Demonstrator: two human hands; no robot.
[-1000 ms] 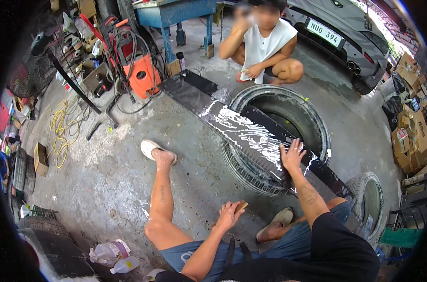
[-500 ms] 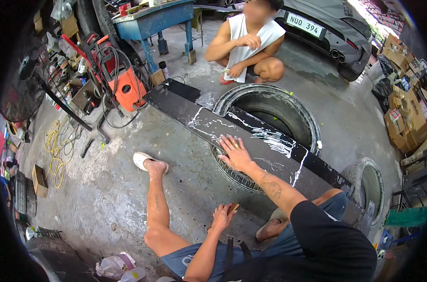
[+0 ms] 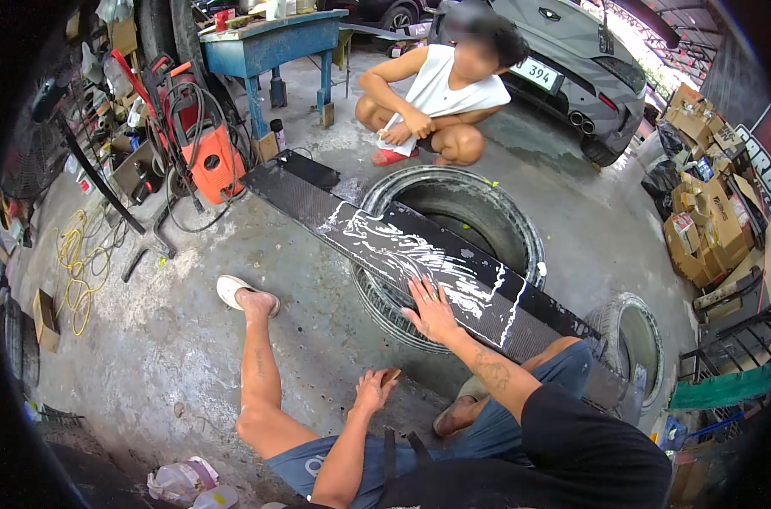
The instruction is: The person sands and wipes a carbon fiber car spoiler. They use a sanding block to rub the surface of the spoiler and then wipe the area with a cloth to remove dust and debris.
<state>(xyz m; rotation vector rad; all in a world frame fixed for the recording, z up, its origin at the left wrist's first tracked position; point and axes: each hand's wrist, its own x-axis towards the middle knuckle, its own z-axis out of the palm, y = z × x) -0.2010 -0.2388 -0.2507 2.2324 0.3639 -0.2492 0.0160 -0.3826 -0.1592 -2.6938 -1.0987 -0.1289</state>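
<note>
A long black panel with a carbon-fibre weave (image 3: 300,197) lies slantwise across an upright-facing tyre (image 3: 534,233). Wet white streaks (image 3: 419,252) are smeared over its middle, with white lines near both ends of the smear. My right hand (image 3: 433,310) rests flat on the panel's near side, fingers spread, at the lower edge of the streaks. Low over the floor, between my knees, my left hand (image 3: 372,393) is closed around a small brown block (image 3: 391,376); its exact kind does not show.
Across the tyre a person in a white sleeveless top (image 3: 457,89) squats. Left stand an orange pressure washer (image 3: 218,165) and a blue workbench (image 3: 271,47). A second tyre (image 3: 644,339) stands at right, below cardboard boxes (image 3: 699,229). Yellow cord (image 3: 81,280) lies on the floor.
My right hand has slid along the panel toward its near right end, and the white streaks are spread wider. The other person's raised hand has come down. The whole view has shifted slightly.
</note>
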